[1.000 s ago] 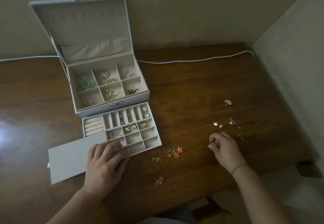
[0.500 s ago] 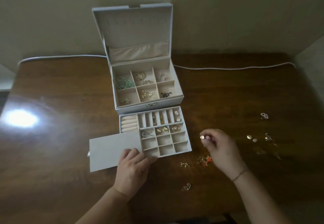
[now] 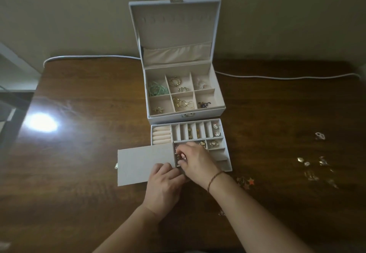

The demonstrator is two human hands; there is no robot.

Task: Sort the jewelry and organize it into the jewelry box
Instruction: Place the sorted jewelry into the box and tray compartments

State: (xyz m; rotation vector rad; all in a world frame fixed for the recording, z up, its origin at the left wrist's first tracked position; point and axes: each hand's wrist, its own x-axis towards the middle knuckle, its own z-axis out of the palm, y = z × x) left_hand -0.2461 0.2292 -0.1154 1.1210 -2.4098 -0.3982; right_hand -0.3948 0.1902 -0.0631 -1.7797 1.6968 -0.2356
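Right hand (image 3: 195,159) pinches a small earring (image 3: 182,156) over the tray (image 3: 225,158) at frame centre, left hand (image 3: 165,185) resting flat on the tray's edge; a slip may drop it into the wrong compartment.

A single head-worn camera looks forward and steeply down from the near edge of the desk (image 3: 79,98), facing the wall behind its far edge. It sits close above the forearms, wide-angle, taking in the desk's far left corner and most of its right side.
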